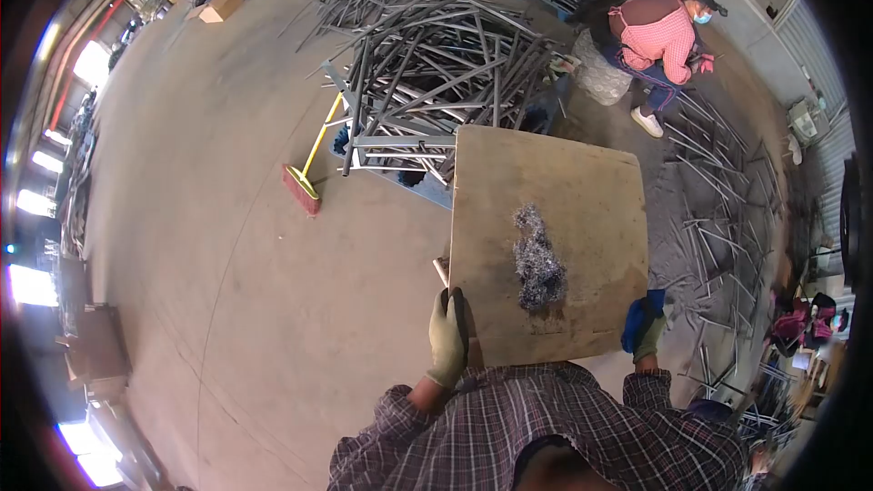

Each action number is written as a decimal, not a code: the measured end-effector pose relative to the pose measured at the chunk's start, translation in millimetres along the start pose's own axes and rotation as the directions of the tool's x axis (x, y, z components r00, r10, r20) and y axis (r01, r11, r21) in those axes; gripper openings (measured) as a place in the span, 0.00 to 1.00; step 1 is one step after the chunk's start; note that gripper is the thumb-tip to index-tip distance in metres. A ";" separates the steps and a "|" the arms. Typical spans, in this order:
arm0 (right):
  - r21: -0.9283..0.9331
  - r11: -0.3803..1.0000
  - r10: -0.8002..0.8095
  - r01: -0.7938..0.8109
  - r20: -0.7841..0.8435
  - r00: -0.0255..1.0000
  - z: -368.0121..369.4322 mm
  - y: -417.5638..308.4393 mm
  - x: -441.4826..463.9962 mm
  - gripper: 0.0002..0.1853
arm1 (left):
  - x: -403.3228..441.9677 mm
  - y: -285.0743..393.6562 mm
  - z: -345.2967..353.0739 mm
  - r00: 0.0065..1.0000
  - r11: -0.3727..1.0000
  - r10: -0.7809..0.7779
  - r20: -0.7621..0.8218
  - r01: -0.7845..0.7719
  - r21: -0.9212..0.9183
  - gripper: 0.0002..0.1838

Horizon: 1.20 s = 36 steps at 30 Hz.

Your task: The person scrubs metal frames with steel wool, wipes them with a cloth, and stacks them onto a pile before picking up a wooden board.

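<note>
A flat wooden board (591,209) with rounded corners is in front of my chest. A small pile of shiny grey shavings (538,264), apparently metal, lies on its middle. My left hand (447,338), in a pale glove with dark fingers, is closed around the board's lower left edge. A short light rod end (441,271) sticks out just above that hand; what it belongs to is hidden. My right hand (646,325), in a blue and green glove, grips the lower right edge. The fingers under the board are hidden.
Ahead, a blue-framed bin (400,184) overflows with metal bars (436,64). A broom (302,189) with a yellow handle leans there. At the right, a seated person (650,32) in a pink top works near bars scattered on the floor (718,218). A cardboard box (221,4) stands farther off.
</note>
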State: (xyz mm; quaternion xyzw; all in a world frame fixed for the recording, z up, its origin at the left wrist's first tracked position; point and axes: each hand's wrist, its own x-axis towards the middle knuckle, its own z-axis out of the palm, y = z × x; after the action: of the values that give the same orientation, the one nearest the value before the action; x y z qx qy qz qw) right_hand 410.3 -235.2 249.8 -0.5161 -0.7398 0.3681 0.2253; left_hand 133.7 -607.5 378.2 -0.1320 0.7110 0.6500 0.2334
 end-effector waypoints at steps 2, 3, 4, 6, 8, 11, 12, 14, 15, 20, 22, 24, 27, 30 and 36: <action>0.072 0.997 0.018 -0.017 -0.009 1.000 -5.2 -9.7 -7.1 0.14 | 0.2 -0.5 3.0 0.999 1.000 -0.018 0.027 0.018 0.001 0.22; 0.108 0.994 0.028 -0.027 -0.011 1.000 -7.1 -13.2 -10.1 0.15 | 1.5 -3.8 4.8 0.999 1.000 -0.016 0.034 0.016 0.000 0.22; 0.123 0.990 0.064 -0.062 -0.015 0.998 -9.5 -7.7 -10.6 0.14 | 3.9 -10.3 7.2 0.999 1.000 -0.015 0.039 0.015 -0.002 0.22; 0.153 0.980 0.130 -0.126 -0.015 0.991 -15.0 10.5 -9.7 0.14 | 5.2 -16.9 11.2 0.999 0.999 -0.015 0.035 0.014 0.036 0.23; 0.330 0.917 0.240 -0.223 -0.012 0.971 -15.2 22.2 -11.1 0.13 | 4.1 -19.6 17.2 1.000 0.993 -0.017 0.022 0.015 0.116 0.23; 0.529 0.796 0.287 -0.296 0.101 0.953 -26.5 -3.4 -19.7 0.13 | 3.0 -22.9 25.4 0.998 0.993 0.022 0.051 -0.028 0.113 0.24; 0.581 0.751 0.279 -0.313 0.151 0.948 -27.8 -20.1 -26.4 0.14 | 3.0 -22.7 27.5 0.997 0.987 0.029 0.065 -0.039 0.153 0.24; 0.515 0.832 0.249 -0.205 -0.018 0.968 -20.0 -26.2 -27.1 0.15 | 3.9 -20.6 32.0 0.996 0.971 0.041 0.083 -0.060 0.230 0.24; 0.457 0.866 0.249 -0.201 -0.048 0.967 -22.0 -29.9 -29.8 0.15 | 2.6 -21.9 35.1 0.997 0.972 0.038 0.070 -0.053 0.229 0.24; 0.395 0.868 0.333 -0.301 -0.012 0.943 -37.9 -12.2 -27.1 0.15 | 6.0 -35.0 46.9 0.998 0.949 0.000 0.063 -0.020 0.314 0.24; 0.454 0.830 0.353 -0.324 0.023 0.935 -38.7 2.9 -18.5 0.15 | 7.8 -37.5 55.4 1.000 0.922 0.000 0.029 -0.011 0.387 0.24; 0.430 0.832 0.367 -0.350 0.048 0.929 -47.8 -12.2 -20.4 0.15 | 2.8 -35.8 61.6 1.000 0.928 -0.011 0.026 0.000 0.372 0.24; 0.353 0.913 0.239 -0.205 -0.056 0.969 -46.4 56.8 1.3 0.16 | 0.9 -32.1 70.7 0.998 0.962 0.018 0.063 -0.034 0.271 0.24; 0.351 0.907 0.270 -0.231 -0.067 0.960 -51.0 -13.2 -15.4 0.17 | 0.1 -28.9 75.0 0.996 0.948 0.064 0.066 -0.081 0.307 0.24; 0.468 0.826 0.333 -0.313 0.043 0.942 -57.4 23.8 7.5 0.17 | -6.4 -4.7 86.6 0.998 0.928 0.001 0.068 -0.026 0.372 0.25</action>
State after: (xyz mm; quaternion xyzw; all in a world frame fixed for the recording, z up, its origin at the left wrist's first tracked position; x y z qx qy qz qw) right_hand 462.7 -205.6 267.0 -0.5712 -0.5262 0.5578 0.2927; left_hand 155.3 -523.4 373.3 -0.0588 0.8142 0.5090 0.2730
